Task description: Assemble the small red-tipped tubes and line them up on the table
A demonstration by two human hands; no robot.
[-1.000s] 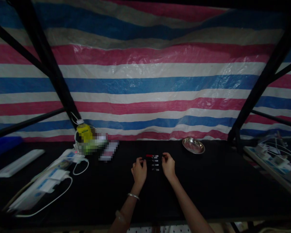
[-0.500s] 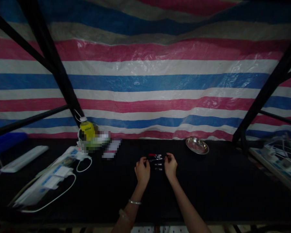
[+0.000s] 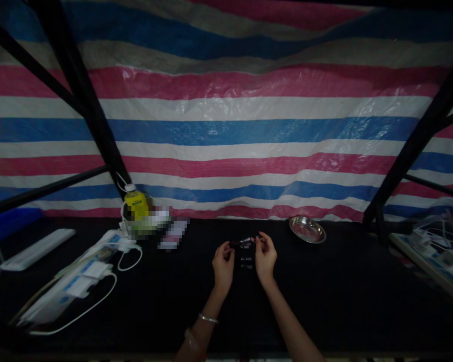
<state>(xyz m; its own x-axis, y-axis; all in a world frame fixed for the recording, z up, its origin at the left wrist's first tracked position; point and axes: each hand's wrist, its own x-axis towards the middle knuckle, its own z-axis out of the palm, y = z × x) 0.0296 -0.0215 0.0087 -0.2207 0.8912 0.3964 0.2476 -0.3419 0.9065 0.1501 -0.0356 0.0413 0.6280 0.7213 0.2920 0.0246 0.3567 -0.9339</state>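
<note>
Between my hands is a slim tube [image 3: 243, 241], dark and reddish at its left end and silver at its right, tilted slightly up to the right. The fingers of my left hand [image 3: 223, 264] are closed on the dark end. My right hand [image 3: 265, 256] pinches at the silver end, its fingertips partly hiding it. Just below the held tube, another small dark and silver tube [image 3: 245, 247] lies on the black table [image 3: 196, 301]. Two more, a small tube [image 3: 246, 259] and a lower tube [image 3: 246, 266], lie nearer to me. Dim light hides their exact kind.
A shiny round metal dish [image 3: 307, 230] stands at the back right. On the left are a yellow bottle [image 3: 136, 203], white power strips [image 3: 79, 281] with cables, and a blue tray [image 3: 13, 221]. Cables and boards [image 3: 441, 256] crowd the right edge. Striped sheeting [image 3: 249, 130] hangs behind.
The reddish tube, earlier lying above the hands' work, now shows between my fingers, its silver end raised to the right. Both hands have shifted slightly; the view has tilted a little.
</note>
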